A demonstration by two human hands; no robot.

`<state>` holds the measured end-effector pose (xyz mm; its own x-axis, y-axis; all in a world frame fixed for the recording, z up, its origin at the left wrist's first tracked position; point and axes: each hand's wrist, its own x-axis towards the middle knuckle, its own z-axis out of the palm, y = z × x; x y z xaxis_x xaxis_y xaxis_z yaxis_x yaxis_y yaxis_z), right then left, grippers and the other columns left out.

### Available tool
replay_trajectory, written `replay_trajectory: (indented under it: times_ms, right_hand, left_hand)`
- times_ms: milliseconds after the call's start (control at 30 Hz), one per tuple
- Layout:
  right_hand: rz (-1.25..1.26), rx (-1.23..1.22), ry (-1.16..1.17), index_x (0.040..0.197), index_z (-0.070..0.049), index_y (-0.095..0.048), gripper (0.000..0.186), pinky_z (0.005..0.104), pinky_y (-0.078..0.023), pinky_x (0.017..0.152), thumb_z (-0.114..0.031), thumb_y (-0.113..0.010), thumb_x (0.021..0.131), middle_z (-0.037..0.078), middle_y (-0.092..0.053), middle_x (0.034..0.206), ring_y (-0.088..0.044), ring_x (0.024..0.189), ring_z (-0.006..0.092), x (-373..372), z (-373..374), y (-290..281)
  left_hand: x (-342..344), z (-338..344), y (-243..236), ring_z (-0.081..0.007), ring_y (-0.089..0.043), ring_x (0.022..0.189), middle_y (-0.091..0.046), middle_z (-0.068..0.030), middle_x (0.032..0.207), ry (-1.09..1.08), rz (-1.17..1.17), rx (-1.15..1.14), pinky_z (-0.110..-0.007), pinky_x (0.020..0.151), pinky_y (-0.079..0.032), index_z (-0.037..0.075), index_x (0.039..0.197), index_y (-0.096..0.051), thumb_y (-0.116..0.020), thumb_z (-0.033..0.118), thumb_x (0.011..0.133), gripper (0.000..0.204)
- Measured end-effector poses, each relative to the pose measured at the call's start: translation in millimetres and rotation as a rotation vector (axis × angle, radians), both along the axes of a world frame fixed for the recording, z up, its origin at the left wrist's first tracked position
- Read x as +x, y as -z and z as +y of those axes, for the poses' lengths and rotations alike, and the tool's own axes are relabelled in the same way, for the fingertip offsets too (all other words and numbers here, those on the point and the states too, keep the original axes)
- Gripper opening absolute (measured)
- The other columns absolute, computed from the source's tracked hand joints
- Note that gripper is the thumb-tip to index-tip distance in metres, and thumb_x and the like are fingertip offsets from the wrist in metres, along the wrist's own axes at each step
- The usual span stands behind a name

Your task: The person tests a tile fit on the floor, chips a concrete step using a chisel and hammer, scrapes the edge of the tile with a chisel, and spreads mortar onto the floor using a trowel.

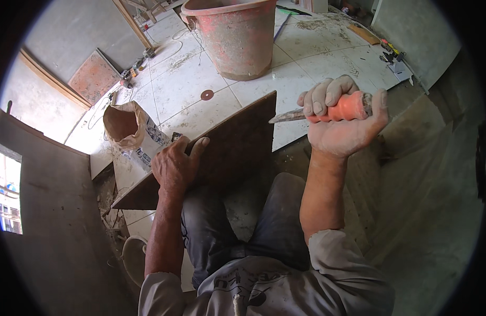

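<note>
My left hand [175, 164] grips the upper edge of a large, thin, dark brown panel [236, 142] standing tilted on edge across my knees. Its thumb is raised along the edge, and part of its fingers is hidden. Raised to the right of the panel, my right hand [342, 113] is wrapped round the ridged orange handle of a pointed hand tool [290, 116]. The narrow, dirty grey blade points left, close to the panel's right corner but apart from it. Pale dust coats this hand.
A big reddish, mortar-stained bucket [235, 39] stands on white floor tiles [187, 79] ahead. An opened paper sack [132, 129] is left of the panel, and a round disc [206, 95] lies beyond. Power tools [135, 71] line the left wall; a pale bucket [133, 258] sits low left.
</note>
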<state>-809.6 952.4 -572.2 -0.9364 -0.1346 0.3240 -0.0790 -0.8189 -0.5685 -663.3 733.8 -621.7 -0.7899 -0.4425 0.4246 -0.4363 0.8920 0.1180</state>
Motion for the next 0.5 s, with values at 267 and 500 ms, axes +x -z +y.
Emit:
replay_trajectory:
  times_ms: [267, 500]
  right_hand:
    - [0.073, 0.072, 0.108, 0.060, -0.003, -0.044, 0.064, 0.0316, -0.038, 0.046, -0.060, -0.029, 0.085, 0.009, -0.043, 0.050, -0.041, 0.042, 0.0187, -2, -35, 16]
    - [0.321, -0.135, 0.061, 0.062, -0.003, -0.045, 0.066, 0.0337, -0.039, 0.050, -0.064, -0.027, 0.081, 0.009, -0.042, 0.050, -0.040, 0.045, 0.0210, 7, -26, 14]
  left_hand:
    - [1, 0, -3, -0.0321, -0.061, 0.058, -0.059, -0.0129, 0.057, -0.015, -0.032, 0.041, -0.042, 0.056, -0.045, 0.007, 0.062, -0.057, -0.062, 0.052, 0.078, 0.049]
    - [0, 0, -2, -0.0313, -0.061, 0.058, -0.059, -0.0124, 0.058, -0.024, -0.039, 0.049, -0.042, 0.055, -0.045, 0.006, 0.061, -0.056, -0.060, 0.055, 0.078, 0.052]
